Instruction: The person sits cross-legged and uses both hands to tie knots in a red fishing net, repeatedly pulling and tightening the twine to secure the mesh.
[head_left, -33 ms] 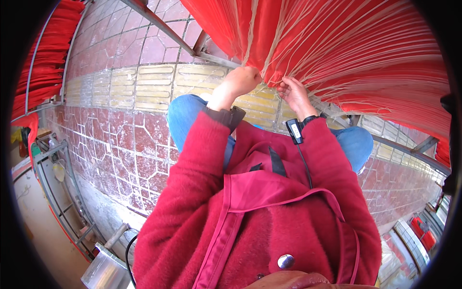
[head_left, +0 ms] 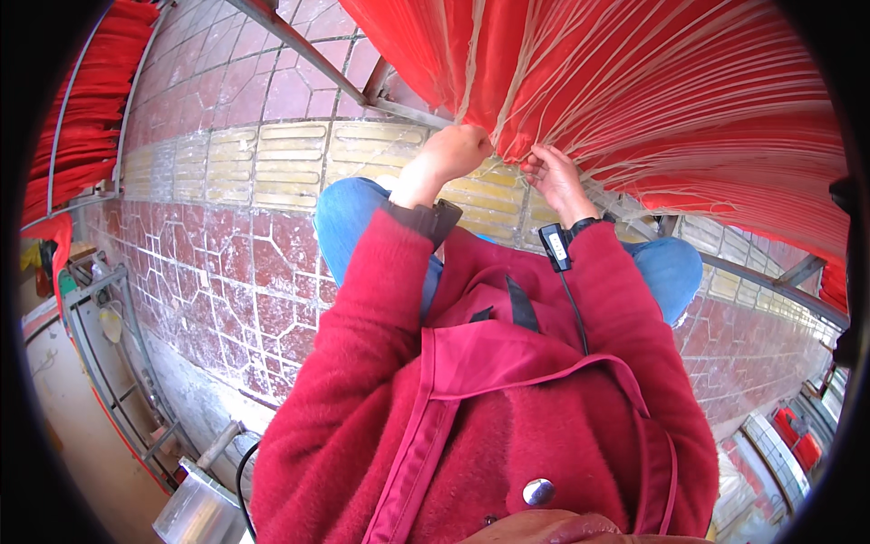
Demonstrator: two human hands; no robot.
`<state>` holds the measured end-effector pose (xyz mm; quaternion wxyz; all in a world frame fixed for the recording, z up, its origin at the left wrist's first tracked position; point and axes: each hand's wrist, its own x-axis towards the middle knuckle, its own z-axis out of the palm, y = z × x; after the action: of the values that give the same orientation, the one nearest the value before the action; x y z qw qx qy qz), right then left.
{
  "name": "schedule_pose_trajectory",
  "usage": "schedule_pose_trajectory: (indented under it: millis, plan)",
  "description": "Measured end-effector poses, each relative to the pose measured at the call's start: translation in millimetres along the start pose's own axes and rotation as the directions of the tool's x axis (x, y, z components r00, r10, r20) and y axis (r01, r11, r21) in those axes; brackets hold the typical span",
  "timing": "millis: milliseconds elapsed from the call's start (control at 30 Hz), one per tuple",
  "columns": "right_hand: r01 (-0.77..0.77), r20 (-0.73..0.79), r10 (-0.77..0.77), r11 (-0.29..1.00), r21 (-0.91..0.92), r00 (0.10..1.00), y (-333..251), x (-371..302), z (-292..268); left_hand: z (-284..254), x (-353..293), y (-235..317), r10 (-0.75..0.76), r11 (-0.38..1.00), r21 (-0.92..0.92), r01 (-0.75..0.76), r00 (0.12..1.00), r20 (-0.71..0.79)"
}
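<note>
Bright red cloth (head_left: 408, 45), gathered in long folds, hangs before me with many thin tan strings (head_left: 521, 72) running over it. At its lower edge my left hand (head_left: 453, 152) is closed, its fingertips curled on a string; the back of the hand hides part of the grip. Just to the right, my right hand (head_left: 555, 179) pinches string ends between thumb and fingers. A small bunched tip of red cloth (head_left: 515, 145) lies between the two hands, with loose tan ends around it. Both wrists wear dark bands, and a small black device (head_left: 555, 247) sits at the right one.
A metal frame bar (head_left: 304, 45) runs behind the cloth, and another rail (head_left: 770, 286) passes at the right. More red cloth hangs on a rack (head_left: 91, 100) at far left. Below it stand a metal frame (head_left: 127, 317) and a clear plastic box (head_left: 204, 508). Tiled paving (head_left: 227, 272) lies underneath.
</note>
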<state>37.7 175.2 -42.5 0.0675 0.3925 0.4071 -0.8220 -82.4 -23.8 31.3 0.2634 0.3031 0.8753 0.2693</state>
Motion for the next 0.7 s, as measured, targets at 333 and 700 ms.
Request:
schedule_pose_trajectory:
  millis: [333, 700]
  plan:
    - [0.066, -0.083, -0.064, 0.998, 0.023, 0.994, 9, 17, 0, -5, -3, 7, 0.0, 1.0, 0.0, 0.0, 1.0, 0.014]
    - [0.143, -0.341, -0.067, 0.969, 0.203, 0.938, 16, 57, 8, -2, 0, 9, 0.026, 0.998, 0.049, -0.026, 1.0, 0.001]
